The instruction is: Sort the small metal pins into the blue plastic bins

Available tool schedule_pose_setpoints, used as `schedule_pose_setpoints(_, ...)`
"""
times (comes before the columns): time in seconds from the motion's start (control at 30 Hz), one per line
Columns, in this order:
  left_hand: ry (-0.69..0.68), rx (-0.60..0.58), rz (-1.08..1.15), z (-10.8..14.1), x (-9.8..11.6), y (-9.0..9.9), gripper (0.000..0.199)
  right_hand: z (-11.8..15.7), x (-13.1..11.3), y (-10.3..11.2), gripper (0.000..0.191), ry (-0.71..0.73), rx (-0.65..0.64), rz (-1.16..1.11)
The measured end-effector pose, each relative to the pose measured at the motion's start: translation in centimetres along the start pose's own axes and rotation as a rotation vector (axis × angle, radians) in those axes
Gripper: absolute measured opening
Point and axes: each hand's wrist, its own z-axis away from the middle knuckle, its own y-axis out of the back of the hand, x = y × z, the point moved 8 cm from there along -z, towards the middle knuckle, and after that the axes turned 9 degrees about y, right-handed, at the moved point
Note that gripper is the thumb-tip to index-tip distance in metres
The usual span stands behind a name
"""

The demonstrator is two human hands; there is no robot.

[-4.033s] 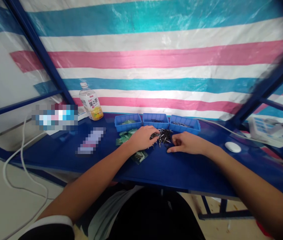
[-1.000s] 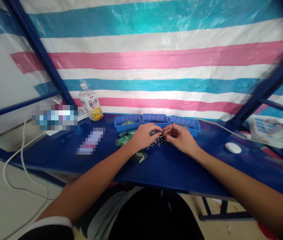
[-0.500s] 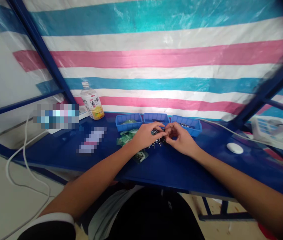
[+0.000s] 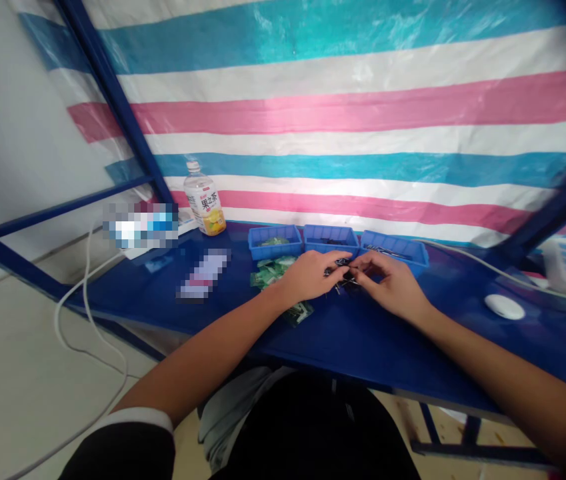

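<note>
Pile of thin pieces (image 4: pixel 347 283): dark and silvery, loose on the blue table (image 4: pixel 377 353), partly hidden under both hands.
Left hand (image 4: pixel 307 275): over the pile's left side, thumb and index narrowed toward each other, dark pieces visible between; cannot tell whether gripped.
Right hand (image 4: pixel 397 283): at the pile's right side, thumb and fingertips drawn close together, next to the left fingertips; cannot tell what, if anything, is pinched.
Left bin (image 4: pixel 275 252): blue, pale green bits inside.
Middle bin (image 4: pixel 331 231): blue, behind the pile, dark pieces inside.
Right bin (image 4: pixel 420 257): blue, behind the right hand, long thin pieces inside.
Green packets (image 4: pixel 269 269): spread in front of the left bin, beside the left hand.
Clear bag (image 4: pixel 300 313): below the left wrist, small contents too blurred to name.
Bottle (image 4: pixel 205 208): upright toward the table's back left, yellow at the bottom of the label.
White oval object (image 4: pixel 505 307): on the table, well apart from the right hand.
Striped sheet (image 4: pixel 313 113): hanging behind the table.
</note>
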Motion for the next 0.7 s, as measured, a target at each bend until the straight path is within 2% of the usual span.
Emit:
schedule_pose_setpoints(0.23, -0.066, 0.034, 0.023, 0.0, 0.3, 0.1, 0.037, -0.4, -0.7, 0.4, 0.017, 0.102, 0.027, 0.020)
schedule_pose_setpoints(0.53, 0.014, 0.126, 0.169, -0.4, -1.0, 0.9, 0.029, -0.3, 0.2, -0.6, 0.026, 0.011, -0.005, -0.090)
schedule_pose_setpoints(0.7, 0.099, 0.099, 0.232, -0.7, -1.7, 0.7, 0.046, 0.0, 1.1, -0.5, 0.031, -0.076, 0.016, -0.150)
